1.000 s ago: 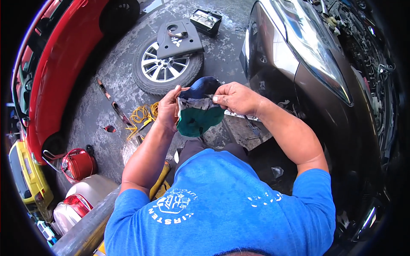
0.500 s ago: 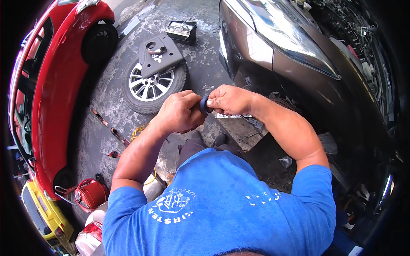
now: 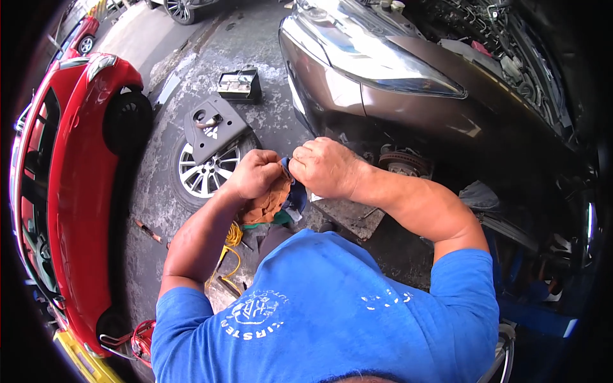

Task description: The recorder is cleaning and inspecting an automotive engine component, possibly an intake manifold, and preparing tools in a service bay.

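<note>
My left hand [image 3: 254, 175] and my right hand [image 3: 327, 167] are held close together in front of me, both closed into fists. Between them shows a small part of a blue band-like piece [image 3: 285, 168], gripped from either side; most of it is hidden by my fingers. Just below my left fist is a crumpled orange-brown rag [image 3: 267, 205]. Dark blue material [image 3: 295, 199] shows beside it, with green cloth [image 3: 257, 224] under its lower edge. Whether these cloths hang from my hands or lie lower down I cannot tell.
A wheel [image 3: 207, 173] lies on the floor with a grey engine cover [image 3: 216, 131] on top. Beyond it stands a car battery [image 3: 239, 84]. A brown car [image 3: 408, 108] with an exposed brake disc [image 3: 403, 163] is at right, a red car [image 3: 80, 185] at left. Yellow cord [image 3: 235, 235] lies below.
My view has shifted, so the cars and wheel appear further left. My right hand has closed from a pinch into a fist. The orange-brown, dark blue and green cloths now show below my hands.
</note>
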Demonstrator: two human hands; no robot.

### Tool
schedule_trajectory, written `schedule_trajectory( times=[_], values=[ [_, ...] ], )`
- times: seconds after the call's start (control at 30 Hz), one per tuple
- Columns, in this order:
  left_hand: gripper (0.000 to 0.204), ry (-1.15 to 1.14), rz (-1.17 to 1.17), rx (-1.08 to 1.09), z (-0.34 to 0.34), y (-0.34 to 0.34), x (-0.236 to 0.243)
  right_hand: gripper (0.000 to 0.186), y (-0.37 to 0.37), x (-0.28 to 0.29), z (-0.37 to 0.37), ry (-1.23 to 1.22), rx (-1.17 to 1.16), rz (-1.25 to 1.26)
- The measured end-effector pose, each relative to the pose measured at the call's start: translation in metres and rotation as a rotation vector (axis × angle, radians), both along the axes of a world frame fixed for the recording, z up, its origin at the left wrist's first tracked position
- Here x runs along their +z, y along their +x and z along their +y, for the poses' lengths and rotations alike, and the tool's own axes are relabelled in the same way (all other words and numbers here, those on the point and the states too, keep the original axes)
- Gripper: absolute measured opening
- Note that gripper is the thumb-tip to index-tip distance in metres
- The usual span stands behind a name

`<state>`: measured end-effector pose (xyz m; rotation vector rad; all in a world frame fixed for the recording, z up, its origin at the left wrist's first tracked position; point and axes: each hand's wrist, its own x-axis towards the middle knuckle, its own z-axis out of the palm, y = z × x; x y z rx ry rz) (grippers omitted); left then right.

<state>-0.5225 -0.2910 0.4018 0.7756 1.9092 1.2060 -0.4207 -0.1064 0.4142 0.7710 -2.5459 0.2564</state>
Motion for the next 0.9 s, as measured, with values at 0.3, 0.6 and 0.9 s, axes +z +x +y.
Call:
schedule_trajectory(
  times=[0.3,0.6,0.9],
  values=[
    [0.021,0.6,1.231,-0.366,0.003,-0.035,0.043,0.027,-0.012,0.015,0.006,-1.564,0.006,-1.453],
    [0.014,0.171,0.527,-0.319,0.007,-0.053,0.042,0.019,-0.019,0.039,-0.011,-0.269,-0.171,-0.206],
    [0.019,0.453,-0.793,-0.073,0.038,-0.092,0.024,0.016,-0.019,0.066,0.006,-0.456,-0.372,-0.203]
  ],
)
